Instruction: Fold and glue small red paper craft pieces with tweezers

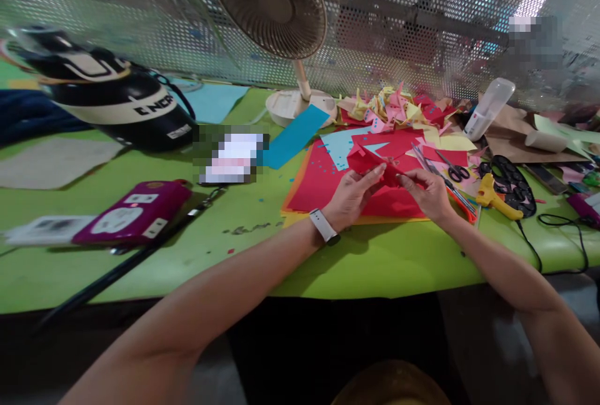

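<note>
Between my hands is a folded piece of red paper (363, 160), held above a stack of red sheets (312, 189) with orange edges showing beneath. My left hand (354, 192) pinches its near left part with the thumb on top; a pale watch strap is on that wrist. My right hand (426, 191) grips the right end between thumb and fingers. Both hands are closed on the same paper, and the fingers cover part of it. Light blue paper (337, 142) with small blue bits lies behind it on the stack.
Scissors (457, 170), orange-handled scissors (464, 208) and a yellow glue gun (497, 197) with a cord lie at right. Behind are folded paper scraps (398, 105) and a fan (269, 5). Leftward are a blue strip (297, 136), a black bottle (126, 105) and a purple case (135, 214).
</note>
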Tool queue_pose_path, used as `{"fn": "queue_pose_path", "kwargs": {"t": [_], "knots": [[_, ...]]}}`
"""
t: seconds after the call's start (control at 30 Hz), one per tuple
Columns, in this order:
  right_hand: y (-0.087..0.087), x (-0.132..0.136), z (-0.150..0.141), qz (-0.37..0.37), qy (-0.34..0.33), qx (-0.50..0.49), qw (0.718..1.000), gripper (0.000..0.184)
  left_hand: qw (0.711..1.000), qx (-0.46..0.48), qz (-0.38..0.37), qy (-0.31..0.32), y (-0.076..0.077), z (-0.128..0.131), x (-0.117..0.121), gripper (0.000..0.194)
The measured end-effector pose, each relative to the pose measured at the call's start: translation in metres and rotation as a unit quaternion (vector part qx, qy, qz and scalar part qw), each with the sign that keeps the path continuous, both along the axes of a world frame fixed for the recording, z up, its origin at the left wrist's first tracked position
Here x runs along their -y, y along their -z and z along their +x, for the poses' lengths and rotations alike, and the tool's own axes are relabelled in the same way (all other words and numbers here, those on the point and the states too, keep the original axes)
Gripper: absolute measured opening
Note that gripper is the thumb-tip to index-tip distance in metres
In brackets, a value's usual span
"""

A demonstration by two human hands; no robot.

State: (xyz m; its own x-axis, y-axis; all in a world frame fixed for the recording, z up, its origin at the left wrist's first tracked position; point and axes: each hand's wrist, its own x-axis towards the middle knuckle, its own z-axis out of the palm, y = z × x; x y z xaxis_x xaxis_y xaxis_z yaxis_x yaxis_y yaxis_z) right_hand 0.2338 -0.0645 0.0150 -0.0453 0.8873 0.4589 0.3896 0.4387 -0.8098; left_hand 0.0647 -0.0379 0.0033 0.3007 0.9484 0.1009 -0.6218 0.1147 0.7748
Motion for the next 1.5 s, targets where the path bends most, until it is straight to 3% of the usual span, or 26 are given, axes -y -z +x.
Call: {"fn": "queue_pose_path", "kwargs": {"t": [0.13, 0.27, 0.43, 0.63, 0.7, 0.8, 0.87, 1.0, 1.17, 1.33, 1.5], "knots": [[-0.002, -0.002, 0.006, 0.038, 0.029, 0.035, 0.998, 0.024, 0.997, 0.011, 0.006, -0.074, -0.001, -0.007, -0.011, 0.028], [-0.003, -0.005, 0.01, 0.006, 0.033, 0.01, 0.999, 0.029, 0.993, 0.004, 0.025, -0.114, 0.0, -0.013, -0.021, 0.032], [-0.002, -0.008, 0.012, -0.083, 0.025, -0.069, 0.994, 0.044, 0.992, -0.024, 0.041, -0.115, 0.007, -0.013, -0.023, 0.03], [0.005, -0.011, 0.011, -0.139, 0.016, -0.054, 0.989, 0.024, 0.991, -0.05, 0.071, -0.101, 0.01, -0.014, -0.024, 0.029], [0.006, -0.011, 0.013, -0.119, 0.043, -0.018, 0.992, 0.021, 0.99, -0.055, 0.085, -0.099, 0.009, -0.015, -0.025, 0.028], [0.004, -0.011, 0.018, -0.027, 0.066, 0.015, 0.997, 0.027, 0.991, -0.071, 0.08, -0.08, 0.008, -0.017, -0.024, 0.029], [0.001, -0.01, 0.02, 0.023, 0.063, 0.019, 0.998, 0.031, 0.995, -0.08, 0.031, -0.047, 0.008, -0.018, -0.024, 0.031], [0.0, -0.007, 0.02, 0.055, 0.054, 0.01, 0.997, 0.034, 0.998, -0.048, -0.046, -0.002, 0.006, -0.017, -0.025, 0.02], [0.001, -0.007, 0.019, 0.112, 0.082, 0.021, 0.99, 0.034, 0.999, -0.048, -0.01, 0.002, -0.003, -0.018, -0.02, 0.023], [-0.001, -0.006, 0.021, 0.142, 0.098, 0.016, 0.985, 0.035, 0.996, -0.086, 0.029, 0.023, -0.004, -0.019, -0.011, 0.043], [-0.002, -0.003, 0.019, 0.127, 0.094, 0.011, 0.987, 0.038, 0.994, -0.092, 0.045, 0.042, 0.001, -0.019, -0.008, 0.038]]}}
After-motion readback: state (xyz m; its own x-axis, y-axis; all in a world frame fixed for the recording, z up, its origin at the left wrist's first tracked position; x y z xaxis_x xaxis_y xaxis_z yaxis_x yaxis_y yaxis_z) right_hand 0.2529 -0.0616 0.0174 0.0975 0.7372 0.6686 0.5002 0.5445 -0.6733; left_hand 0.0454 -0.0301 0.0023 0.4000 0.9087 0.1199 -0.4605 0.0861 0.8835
